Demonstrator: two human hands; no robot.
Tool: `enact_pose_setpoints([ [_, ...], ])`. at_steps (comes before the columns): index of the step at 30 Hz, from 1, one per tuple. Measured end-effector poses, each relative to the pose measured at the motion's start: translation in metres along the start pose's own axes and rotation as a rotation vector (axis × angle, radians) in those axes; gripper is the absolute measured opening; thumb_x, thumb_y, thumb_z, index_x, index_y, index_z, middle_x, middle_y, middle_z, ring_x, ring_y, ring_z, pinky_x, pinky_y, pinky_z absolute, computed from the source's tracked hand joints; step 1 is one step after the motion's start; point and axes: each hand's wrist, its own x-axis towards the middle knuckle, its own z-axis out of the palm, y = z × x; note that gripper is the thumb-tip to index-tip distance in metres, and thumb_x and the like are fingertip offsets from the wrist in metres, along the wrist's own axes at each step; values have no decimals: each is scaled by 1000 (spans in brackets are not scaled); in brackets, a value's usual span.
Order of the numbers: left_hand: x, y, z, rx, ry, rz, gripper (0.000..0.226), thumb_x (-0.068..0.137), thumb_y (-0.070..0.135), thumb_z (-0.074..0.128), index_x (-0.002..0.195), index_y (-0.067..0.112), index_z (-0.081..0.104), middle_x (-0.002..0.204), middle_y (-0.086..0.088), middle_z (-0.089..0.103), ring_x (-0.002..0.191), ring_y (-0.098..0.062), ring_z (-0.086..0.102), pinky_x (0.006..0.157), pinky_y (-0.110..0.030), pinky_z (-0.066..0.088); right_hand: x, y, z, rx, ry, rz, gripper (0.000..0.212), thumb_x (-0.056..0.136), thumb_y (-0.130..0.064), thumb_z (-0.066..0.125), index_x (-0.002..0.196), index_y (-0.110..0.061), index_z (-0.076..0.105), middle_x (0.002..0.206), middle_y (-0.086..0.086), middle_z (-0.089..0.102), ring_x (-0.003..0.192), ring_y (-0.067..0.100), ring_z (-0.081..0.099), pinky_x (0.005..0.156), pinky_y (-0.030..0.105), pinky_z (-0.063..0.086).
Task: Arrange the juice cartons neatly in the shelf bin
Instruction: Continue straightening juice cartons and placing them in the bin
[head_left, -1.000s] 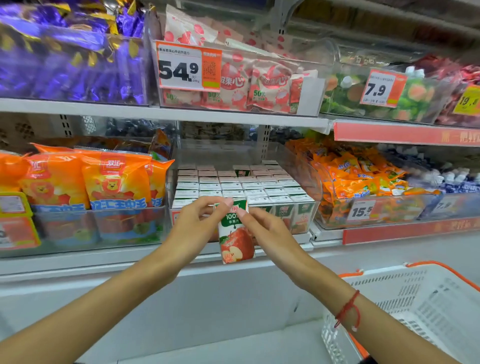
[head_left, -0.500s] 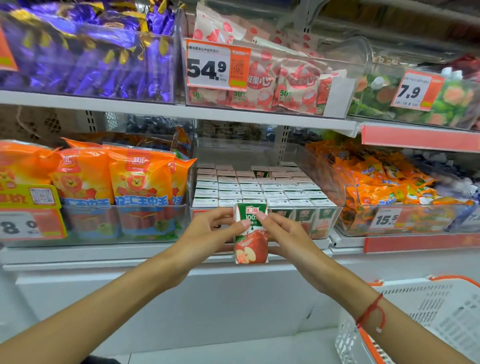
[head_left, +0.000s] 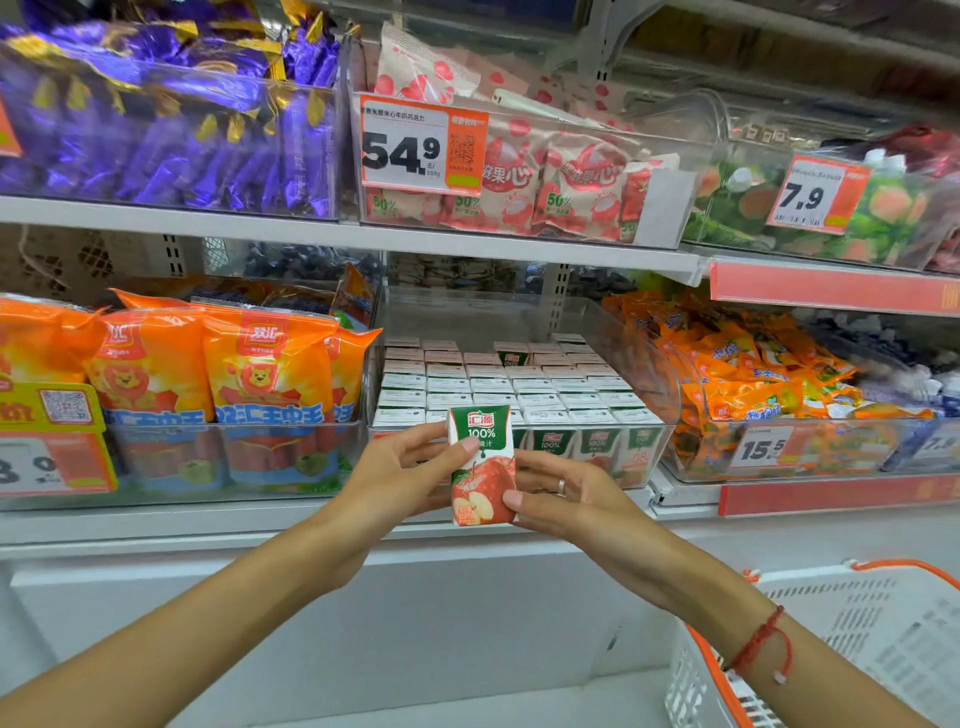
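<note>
One juice carton (head_left: 482, 464) is held upright in front of the clear shelf bin (head_left: 670, 395), at the bin's front wall, between two hands. The left hand (head_left: 402, 475) pinches it near the top, with the thumb on the front face. The right hand (head_left: 566, 491) grips its lower right edge, with the fingers curled around the side; one ring shows on this hand, and one red string is on the wrist.

Inside the bin, the cartons (head_left: 498, 387) stand in about six columns and about seven rows; the far rows are too small to count exactly. One white basket (head_left: 852, 639) with orange rim stands at the lower right.

Compared with half a second ago, the right hand sits lower on the carton, while the left hand keeps its hold near the top.
</note>
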Motion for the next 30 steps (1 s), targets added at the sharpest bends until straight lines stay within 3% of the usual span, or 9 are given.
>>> enact_pose_setpoints([
  [2, -1, -1, 0, 8, 0, 0, 15, 85, 30, 70, 98, 35, 66, 90, 16, 75, 83, -4, 73, 60, -13, 54, -2, -1, 0, -25, -5, 3, 35, 89, -17, 69, 122, -27, 63, 112, -3, 72, 104, 9, 68, 87, 19, 53],
  [6, -1, -5, 1, 100, 67, 44, 11, 87, 31, 69, 94, 39, 67, 84, 25, 72, 79, 6, 69, 59, -9, 52, -3, -4, 5, -125, 130, -64, 34, 84, -14, 75, 107, -36, 64, 94, -15, 73, 90, 0, 67, 74, 9, 49],
  [10, -1, -7, 10, 124, 109, 32, 16, 82, 38, 73, 96, 32, 70, 82, 22, 73, 79, 1, 70, 68, -15, 55, 0, 1, 18, -422, 334, -199, 44, 75, -18, 83, 104, -41, 59, 90, -18, 67, 87, -3, 61, 76, 11, 47],
  [13, -1, -8, 13, 122, 172, 23, 21, 79, 41, 75, 96, 29, 70, 81, 18, 74, 79, -1, 71, 74, -19, 55, 0, 4, 28, -517, 327, -255, 45, 69, -26, 86, 101, -42, 59, 84, -19, 66, 81, -1, 60, 74, 15, 50],
  [15, -2, -7, 11, 89, 152, 9, 17, 82, 38, 74, 95, 28, 71, 83, 12, 76, 79, -1, 71, 70, -16, 55, 2, 2, 26, -443, 268, -209, 41, 71, -25, 85, 101, -37, 60, 87, -12, 66, 78, 3, 61, 74, 19, 52],
  [18, -1, -1, 7, 74, 85, 13, 17, 82, 34, 73, 96, 25, 72, 87, 7, 77, 83, -4, 72, 66, -13, 55, 4, -5, 11, -229, 155, -35, 38, 78, -27, 79, 112, -28, 62, 106, -4, 66, 93, 7, 65, 80, 18, 51],
  [21, -1, 4, 5, 83, 7, 12, 28, 80, 41, 71, 103, 24, 72, 95, 7, 76, 93, -7, 71, 77, -20, 57, 2, -6, 2, -102, 44, 54, 49, 77, -29, 77, 123, -26, 59, 118, -8, 68, 109, 1, 62, 87, 15, 49],
  [24, -2, 5, 4, 98, -31, 24, 43, 73, 49, 71, 109, 24, 71, 100, 7, 75, 97, -7, 70, 85, -23, 57, 0, -6, 5, -72, -14, 34, 51, 76, -29, 75, 125, -23, 61, 117, -7, 71, 113, 4, 63, 96, 19, 47],
  [30, -1, 5, 4, 51, -53, 5, 49, 72, 52, 67, 114, 27, 68, 101, 9, 76, 96, -6, 71, 79, -17, 56, 0, -7, 8, -102, 100, 5, 27, 78, -26, 80, 102, -32, 68, 99, -11, 75, 96, 3, 69, 76, 9, 50],
])
